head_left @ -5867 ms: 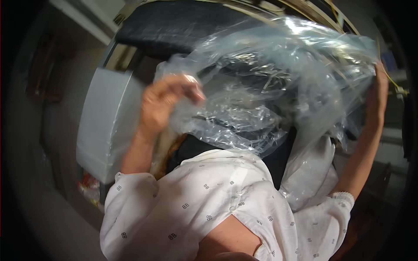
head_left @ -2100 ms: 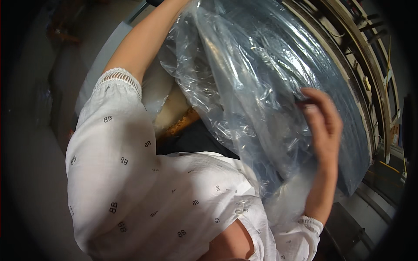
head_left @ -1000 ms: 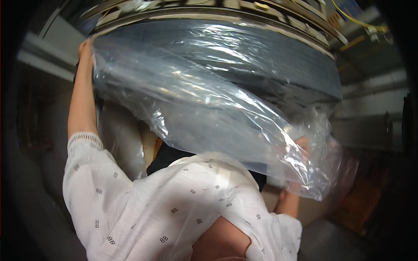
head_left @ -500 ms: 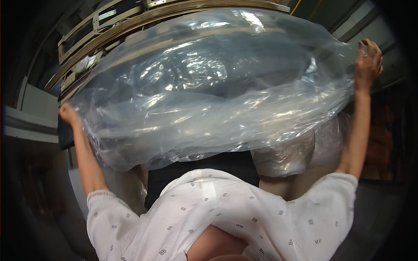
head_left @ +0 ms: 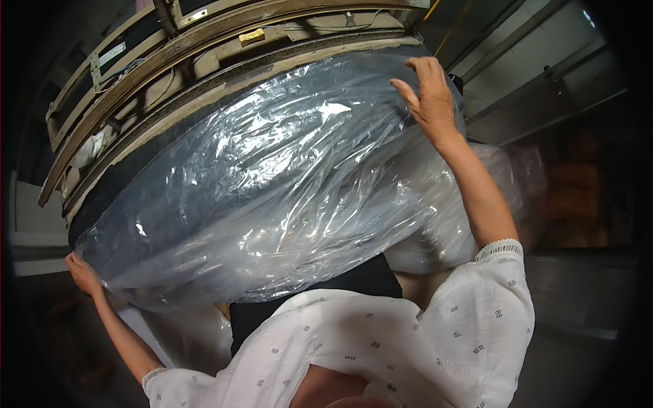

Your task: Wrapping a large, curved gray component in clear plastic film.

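A wide piece of clear plastic film (head_left: 272, 163) lies spread across the dark work surface (head_left: 129, 160) in front of me, wrinkled and shiny, its near part sagging toward my lap. At its left end my left hand (head_left: 83, 273) is closed on the film's edge, fingertips partly hidden. My right hand (head_left: 432, 95) rests on the film near its far right end, fingers stretched out and thumb apart. Whether the film is one layer or a bag, I cannot tell.
Along the far side runs a long wooden bar frame (head_left: 224, 34) with wires and metal fittings. A small yellow block (head_left: 252, 37) sits on it. More crumpled clear plastic (head_left: 503, 177) bulges at the right. Dark cloth (head_left: 340, 282) covers my lap.
The raised, billowing film has come down flat onto the surface. My right hand has moved left and inward and its fingers have opened; my left hand has dropped lower and slightly left.
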`<state>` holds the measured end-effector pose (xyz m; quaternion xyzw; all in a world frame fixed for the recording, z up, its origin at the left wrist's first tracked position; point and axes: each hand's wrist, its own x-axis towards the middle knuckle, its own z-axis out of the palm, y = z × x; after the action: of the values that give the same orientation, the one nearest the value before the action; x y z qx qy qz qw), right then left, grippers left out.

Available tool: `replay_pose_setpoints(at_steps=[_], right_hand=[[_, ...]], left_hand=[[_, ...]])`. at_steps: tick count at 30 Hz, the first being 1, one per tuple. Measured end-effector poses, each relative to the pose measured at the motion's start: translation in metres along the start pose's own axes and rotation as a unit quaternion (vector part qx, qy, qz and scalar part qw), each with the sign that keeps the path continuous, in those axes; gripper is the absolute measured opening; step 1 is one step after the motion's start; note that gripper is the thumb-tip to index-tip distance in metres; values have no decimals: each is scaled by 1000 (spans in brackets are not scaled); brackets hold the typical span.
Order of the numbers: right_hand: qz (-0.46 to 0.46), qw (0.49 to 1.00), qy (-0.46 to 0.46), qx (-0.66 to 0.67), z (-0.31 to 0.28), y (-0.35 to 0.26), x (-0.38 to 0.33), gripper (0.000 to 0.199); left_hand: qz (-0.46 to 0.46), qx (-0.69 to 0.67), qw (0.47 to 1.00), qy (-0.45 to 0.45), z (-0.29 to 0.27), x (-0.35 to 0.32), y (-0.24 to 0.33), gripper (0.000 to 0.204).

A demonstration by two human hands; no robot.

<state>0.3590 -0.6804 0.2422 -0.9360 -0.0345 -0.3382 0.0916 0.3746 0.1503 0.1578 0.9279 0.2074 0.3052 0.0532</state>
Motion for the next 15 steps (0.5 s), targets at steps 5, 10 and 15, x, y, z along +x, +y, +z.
replay_pose_setpoints(at_steps=[5,10,15], right_hand=[[-46,993,-3,-112,29,20,30,29],[215,959,-160,87,64,51,44,24],[174,968,-162,82,76,29,50,27]], left_hand=[[0,-4,1000,1,4,6,-10,32],[-28,-38,999,18,8,0,3,33],[-21,-285,955,77,-23,21,-105,33]])
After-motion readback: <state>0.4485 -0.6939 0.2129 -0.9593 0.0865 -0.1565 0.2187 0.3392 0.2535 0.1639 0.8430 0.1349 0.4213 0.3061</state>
